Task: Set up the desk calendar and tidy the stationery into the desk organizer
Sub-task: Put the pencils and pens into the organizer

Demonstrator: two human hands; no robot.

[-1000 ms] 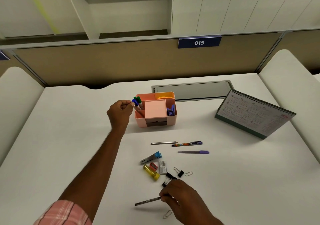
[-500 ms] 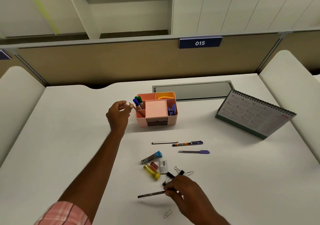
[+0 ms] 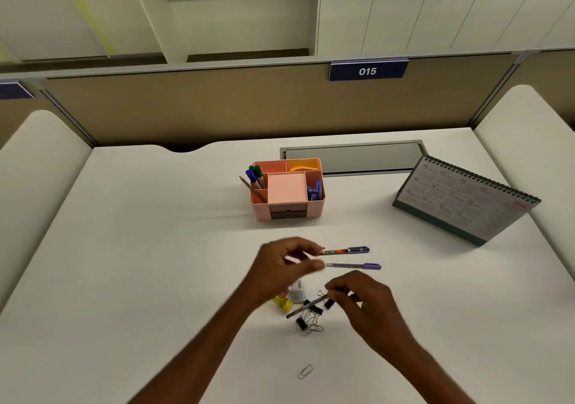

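White desk (image 3: 140,248) carried everything. The desk calendar (image 3: 466,204) stood propped at the far right, and the pink desk organizer (image 3: 287,212) sat at the far centre.

The left hand (image 3: 280,266) was smeared by motion just left of the patterned pen (image 3: 345,250) and the purple pen (image 3: 354,266). Its fingers were partly curled, and I could not tell whether it held anything. The right hand (image 3: 367,304) pinched the dark pen (image 3: 306,308) by one end, lifted and slanting over the binder clips (image 3: 311,316). A paper clip (image 3: 305,371) lay alone nearer the person.

To do this step well, the dark pen should probably be carried clear of the clips. It could then be dropped tip-down into the organizer's left pen slot, beside the markers, without knocking them.

Half a second earlier the left hand had been at the organizer's left side holding a pencil (image 3: 252,187). Now that pencil leaned in the near-left compartment and the hand had come back to the loose pens. The right hand had raised the dark pen off the desk and moved it farther away, above the clips.
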